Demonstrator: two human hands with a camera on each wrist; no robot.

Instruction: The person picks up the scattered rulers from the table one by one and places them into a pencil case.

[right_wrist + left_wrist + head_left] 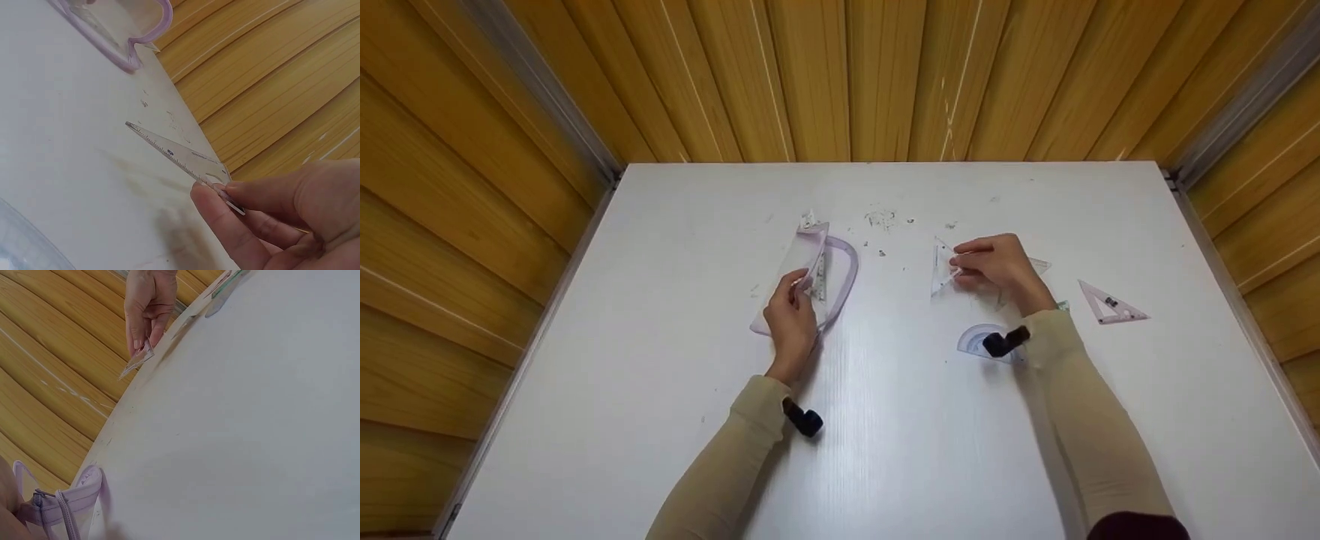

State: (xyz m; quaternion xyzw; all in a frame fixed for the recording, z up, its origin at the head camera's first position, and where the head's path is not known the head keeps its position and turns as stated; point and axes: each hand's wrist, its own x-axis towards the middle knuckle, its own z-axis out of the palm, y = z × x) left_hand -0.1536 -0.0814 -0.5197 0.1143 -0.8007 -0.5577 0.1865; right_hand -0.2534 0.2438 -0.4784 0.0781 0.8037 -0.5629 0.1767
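Note:
My left hand [792,319] grips the edge of a clear zip pouch [851,268] with purple trim, and the pouch gapes open toward the right. Inside it lies a ruler-like strip with dark markings [820,276]. In the left wrist view the purple trim [84,489] and zip show at the lower left. Over the table, right of the pouch, my right hand [994,264] pinches a clear set square [174,154] between thumb and fingers. Its scale and pointed tip face away from the hand in the right wrist view.
A bluish protractor [975,340] lies partly hidden under the right wrist's camera. Farther right is a pinkish set square [1112,309]. Another clear piece [1040,265] pokes out behind the right hand. Small scraps [880,218] dot the white table [885,420]; wood-panelled walls stand around it.

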